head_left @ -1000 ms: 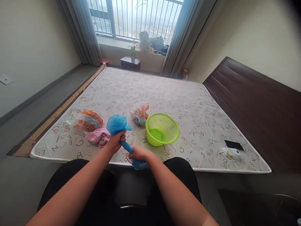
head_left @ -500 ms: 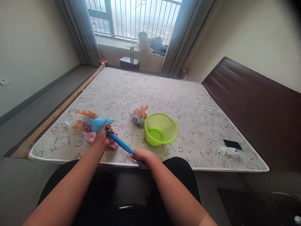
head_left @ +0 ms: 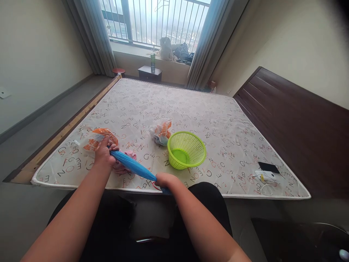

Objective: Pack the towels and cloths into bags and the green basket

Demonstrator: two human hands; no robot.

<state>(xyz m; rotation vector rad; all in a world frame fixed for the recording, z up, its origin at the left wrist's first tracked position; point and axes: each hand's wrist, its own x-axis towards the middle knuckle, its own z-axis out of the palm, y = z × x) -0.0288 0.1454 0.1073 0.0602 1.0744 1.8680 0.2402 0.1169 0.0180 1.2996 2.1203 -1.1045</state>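
A blue plastic bag (head_left: 133, 165) is stretched into a narrow, pleated strip between my two hands. My left hand (head_left: 104, 154) is closed round its far left end. At the other end, near the mattress's front edge, my right hand (head_left: 165, 179) grips the bag, and a bit of red shows beside the fingers. Beneath the strip lies a crumpled pink cloth (head_left: 124, 165). Just behind my left hand is a clear plastic bag with orange print (head_left: 95, 136). A second orange-printed bag (head_left: 161, 133) rests beside a lime-green plastic basket (head_left: 187, 150).
Everything lies on a letter-patterned mattress (head_left: 191, 105). To the right are a black phone (head_left: 268, 167) and a white device with a cable (head_left: 265, 177). A dark wooden headboard (head_left: 289, 120) borders the right side. A small nightstand (head_left: 149, 75) stands beyond the far edge.
My left hand has slid left and slightly up, lengthening the gathered blue bag. The loose blue part above that hand no longer shows. My right hand has barely moved.
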